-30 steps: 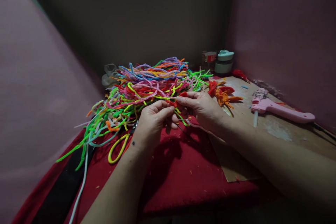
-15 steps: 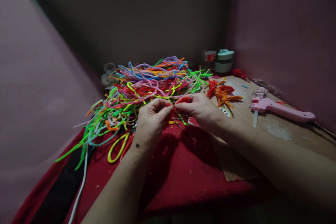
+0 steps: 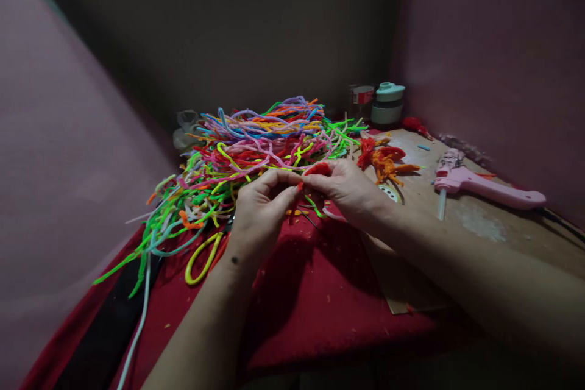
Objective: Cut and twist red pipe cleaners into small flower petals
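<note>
Between my two hands is a red pipe cleaner (image 3: 319, 169), bent into a loop at its upper right end. My left hand (image 3: 265, 207) pinches it with thumb and forefinger. My right hand (image 3: 350, 192) grips the looped part, its fingertips touching those of the left. A short red end hangs below the left thumb. Behind the hands lies a big heap of coloured pipe cleaners (image 3: 269, 128). Scissors with yellow and red handles (image 3: 203, 259) rest beside my left wrist, their blades mostly hidden under the heap.
A pink glue gun (image 3: 489, 186) lies on a brown board (image 3: 425, 244) at the right, near an orange and red pipe-cleaner piece (image 3: 388, 161). Behind stand a mint-lidded container (image 3: 387, 103) and a clear jar (image 3: 362, 100). Red cloth (image 3: 320, 317) covers the table.
My fingertips have shifted slightly on the red pipe cleaner, and its short end now hangs below them. The whole view has moved a little.
</note>
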`<state>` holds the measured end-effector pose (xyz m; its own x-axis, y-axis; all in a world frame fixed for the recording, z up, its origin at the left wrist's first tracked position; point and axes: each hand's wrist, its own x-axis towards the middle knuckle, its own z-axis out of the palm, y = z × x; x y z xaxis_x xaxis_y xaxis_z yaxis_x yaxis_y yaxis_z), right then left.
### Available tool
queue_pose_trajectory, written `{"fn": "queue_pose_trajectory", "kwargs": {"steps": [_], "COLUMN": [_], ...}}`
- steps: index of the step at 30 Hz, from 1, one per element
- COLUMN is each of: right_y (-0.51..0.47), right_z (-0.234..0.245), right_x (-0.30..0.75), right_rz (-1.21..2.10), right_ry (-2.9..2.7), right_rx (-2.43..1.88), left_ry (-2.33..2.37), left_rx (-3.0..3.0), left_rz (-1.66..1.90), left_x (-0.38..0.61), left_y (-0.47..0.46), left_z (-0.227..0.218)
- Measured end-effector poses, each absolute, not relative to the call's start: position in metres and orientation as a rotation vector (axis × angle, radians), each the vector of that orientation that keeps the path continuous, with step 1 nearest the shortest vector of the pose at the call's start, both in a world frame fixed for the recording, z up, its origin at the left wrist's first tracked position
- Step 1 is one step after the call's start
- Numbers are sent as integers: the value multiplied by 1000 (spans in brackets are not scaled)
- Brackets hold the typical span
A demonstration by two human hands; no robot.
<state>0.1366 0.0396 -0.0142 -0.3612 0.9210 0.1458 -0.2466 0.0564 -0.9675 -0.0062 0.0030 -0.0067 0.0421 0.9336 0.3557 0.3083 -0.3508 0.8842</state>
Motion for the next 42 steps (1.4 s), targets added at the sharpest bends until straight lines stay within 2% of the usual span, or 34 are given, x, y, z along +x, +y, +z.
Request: {"fn": "queue_pose_trajectory", "kwargs": {"steps": [4,10,17,22,24,27,31,36,40,42], "right_y": [36,35,32,30,31,33,38,42,42,39], "right_z": [-10,-12,-11,-13,-15,-17,-20,-21,-15,-12], "right_x": [136,138,140,138,137,135,134,136,137,137], "right_rz": [1363,1105,837,662,748,1157,1537,1562,1526,1527], "right_ry": [-1408,-1608,-1757,-1817,-1793,-1630,-1374,-1364,-1383,-1401], "right_rx": [-741,-707,-738,-858,-919,-915,-821,-749,-720,-699], "left_ry": [974,855,974,1370,1631,1930,1950,1825,1486,1305], "left_rx": [1121,992,1091,1544,1935,2568,2901,2624,1842,1449], "left_rz": [1127,981,927,972,1010,1018,997,1091,1271,1235], "left_x": [-12,-14,-18,-10,-4,3,8,4,-13,-23], "left_y": [7,6,4,0,-3,-5,-7,-3,7,11], "left_z": [-6,-1,6,5,1,-9,-18,-12,-3,0]}}
